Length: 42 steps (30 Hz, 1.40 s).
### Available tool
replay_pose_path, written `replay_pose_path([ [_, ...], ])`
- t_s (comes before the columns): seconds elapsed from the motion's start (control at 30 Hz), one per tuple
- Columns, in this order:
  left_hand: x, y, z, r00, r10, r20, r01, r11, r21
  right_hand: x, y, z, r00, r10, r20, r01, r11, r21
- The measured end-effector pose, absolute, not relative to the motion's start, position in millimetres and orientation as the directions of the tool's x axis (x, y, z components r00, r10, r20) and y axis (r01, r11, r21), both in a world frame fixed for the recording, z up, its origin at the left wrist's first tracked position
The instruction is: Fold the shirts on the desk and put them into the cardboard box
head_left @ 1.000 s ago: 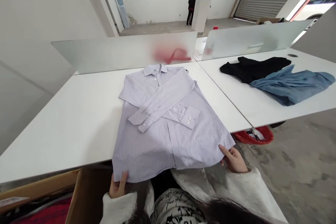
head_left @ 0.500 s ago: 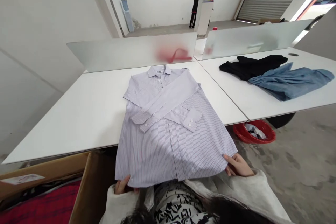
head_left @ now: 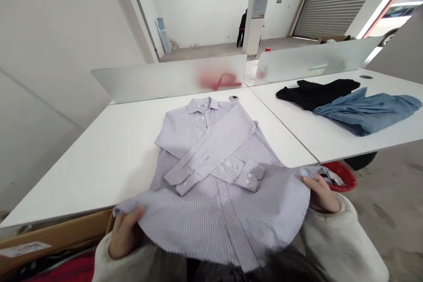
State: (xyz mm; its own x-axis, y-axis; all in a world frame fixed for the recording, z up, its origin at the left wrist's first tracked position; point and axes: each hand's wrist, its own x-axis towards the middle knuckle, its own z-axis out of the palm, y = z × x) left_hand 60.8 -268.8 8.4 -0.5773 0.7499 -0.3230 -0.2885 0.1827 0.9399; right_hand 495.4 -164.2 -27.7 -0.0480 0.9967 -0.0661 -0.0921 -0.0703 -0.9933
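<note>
A pale lilac striped button-up shirt [head_left: 205,202] lies front up on the white table, collar at the far end, both sleeves crossed over its chest. Its lower part hangs past the near table edge, lifted and spread wide. My left hand [head_left: 127,227] pinches the hem at the left corner, thumb on top and fingers underneath. At the right corner, my right hand [head_left: 320,189] grips the hem in the same way. The cloth between both hands sags and curves toward my body.
Black and blue garments [head_left: 366,110] lie on the right-hand table [head_left: 297,141]. Frosted dividers [head_left: 172,75] line the far edge. A red-lined bin [head_left: 346,178] stands below right, a cardboard box [head_left: 66,231] with clothes below left. A person [head_left: 242,28] stands far back.
Both hands have risen and moved apart, lifting the shirt's hem and stretching it outward. The view has tilted up slightly. The sleeves stay crossed.
</note>
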Motion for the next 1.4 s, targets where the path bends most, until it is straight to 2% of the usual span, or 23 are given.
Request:
replay_pose_path([
  [0.07,63.6,-229.5,35.5,-0.552,0.781,-0.29,-0.373,0.079,0.924,474.8,-133.9,-5.9,-0.045,0.998,-0.033,-0.22,-0.042,-0.975],
  [0.17,68.7,-175.3,73.1,-0.57,0.814,-0.107,-0.429,-0.184,0.884,448.6,-85.2,25.6,0.029,0.999,0.016,-0.43,0.027,-0.902],
  [0.3,52.5,-96.7,107.9,-0.5,0.866,-0.008,-0.441,-0.246,0.863,425.6,-2.6,58.0,0.096,0.987,0.127,-0.57,0.159,-0.806],
  [0.37,36.6,-50.3,114.6,-0.517,0.856,0.017,-0.406,-0.262,0.875,413.0,46.1,67.6,0.116,0.974,0.196,-0.476,0.228,-0.85],
  [0.43,23.6,-4.8,110.7,-0.527,0.847,0.075,-0.301,-0.268,0.915,396.0,93.4,68.7,0.116,0.961,0.252,-0.239,0.273,-0.932],
  [0.47,20.0,14.8,104.4,-0.513,0.851,0.112,-0.205,-0.248,0.947,386.1,114.1,64.7,0.103,0.96,0.26,-0.148,0.274,-0.95],
  [0.53,19.8,43.8,83.5,-0.438,0.876,0.2,0.117,-0.165,0.979,365.4,145.3,46.8,0.058,0.965,0.256,-0.013,0.257,-0.966],
  [0.6,27.7,57.3,55.0,-0.333,0.912,0.241,0.45,-0.07,0.89,347.3,161.3,18.3,-0.011,0.97,0.244,0.139,0.243,-0.96],
  [0.63,33.6,59.1,39.7,-0.291,0.928,0.231,0.547,-0.037,0.837,340.2,164.5,2.3,-0.052,0.969,0.241,0.226,0.247,-0.942],
  [0.8,72.0,41.0,-18.6,-0.101,0.987,0.126,0.736,-0.011,0.677,326.1,160.5,-58.1,-0.302,0.917,0.261,0.568,0.393,-0.723],
  [0.83,81.4,34.5,-23.4,-0.06,0.989,0.133,0.79,-0.034,0.612,326.1,159.7,-63.1,-0.344,0.903,0.255,0.615,0.423,-0.666],
  [0.9,101.4,19.9,-26.8,0.057,0.984,0.168,0.903,-0.123,0.411,327.0,159.6,-67.7,-0.404,0.885,0.233,0.694,0.462,-0.552],
  [1.0,130.9,-2.9,-27.4,0.286,0.937,0.2,0.948,-0.308,0.085,327.6,161.1,-68.0,-0.427,0.882,0.199,0.786,0.47,-0.402],
  [1.07,145.5,-14.8,-31.9,0.397,0.896,0.199,0.913,-0.408,0.017,327.6,161.5,-67.9,-0.419,0.889,0.185,0.825,0.458,-0.331],
  [1.2,151.5,-19.0,-48.2,0.462,0.881,0.102,0.878,-0.47,0.086,331.0,160.8,-69.9,-0.376,0.913,0.158,0.899,0.4,-0.177],
  [1.3,136.6,-7.9,-53.4,0.405,0.914,0.033,0.904,-0.405,0.136,338.8,159.5,-69.0,-0.326,0.937,0.129,0.938,0.337,-0.079],
  [1.4,114.9,6.1,-51.3,0.304,0.952,0.035,0.945,-0.306,0.112,342.7,153.8,-57.8,-0.272,0.955,0.118,0.959,0.279,-0.048],
])
